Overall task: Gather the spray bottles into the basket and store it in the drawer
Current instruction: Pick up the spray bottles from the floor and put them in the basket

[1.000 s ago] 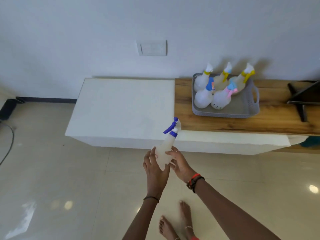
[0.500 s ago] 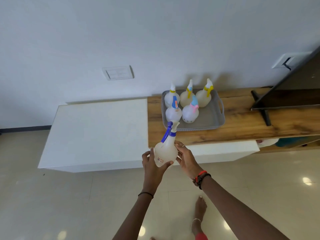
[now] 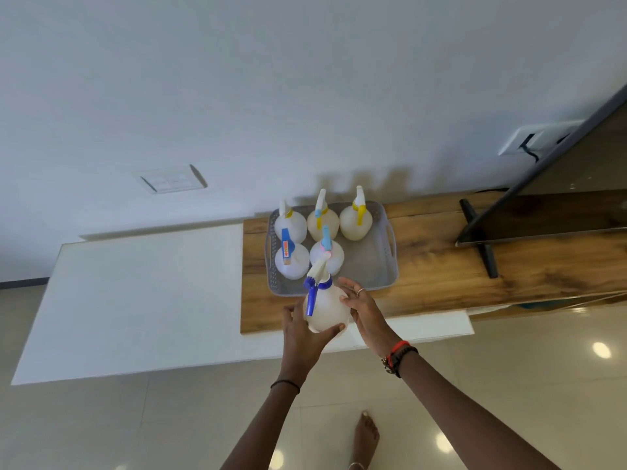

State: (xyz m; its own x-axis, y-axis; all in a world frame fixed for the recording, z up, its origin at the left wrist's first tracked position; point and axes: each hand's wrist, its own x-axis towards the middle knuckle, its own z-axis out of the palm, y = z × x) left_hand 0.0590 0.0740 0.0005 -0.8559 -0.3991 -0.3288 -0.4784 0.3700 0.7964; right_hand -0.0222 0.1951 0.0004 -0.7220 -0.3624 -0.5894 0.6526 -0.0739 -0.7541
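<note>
A white spray bottle with a dark blue trigger [image 3: 326,306] is held upright between both hands just in front of the grey basket [image 3: 383,271]. My left hand [image 3: 302,335] cups it from below and the left. My right hand [image 3: 364,312] presses its right side. The basket sits on the wooden shelf top [image 3: 434,269] and holds several white spray bottles [image 3: 353,221] with yellow, light blue and pink triggers, all upright. The basket's front right part is bare.
A white cabinet top [image 3: 142,293] extends left of the wooden shelf. A TV [image 3: 559,198] on a black stand [image 3: 478,242] stands at the right. Wall sockets [image 3: 171,179] are above. Glossy floor tiles and my bare foot [image 3: 364,435] lie below.
The view has come closer to the shelf. Both hands have carried the blue-trigger bottle forward and up, from over the floor to the basket's front edge.
</note>
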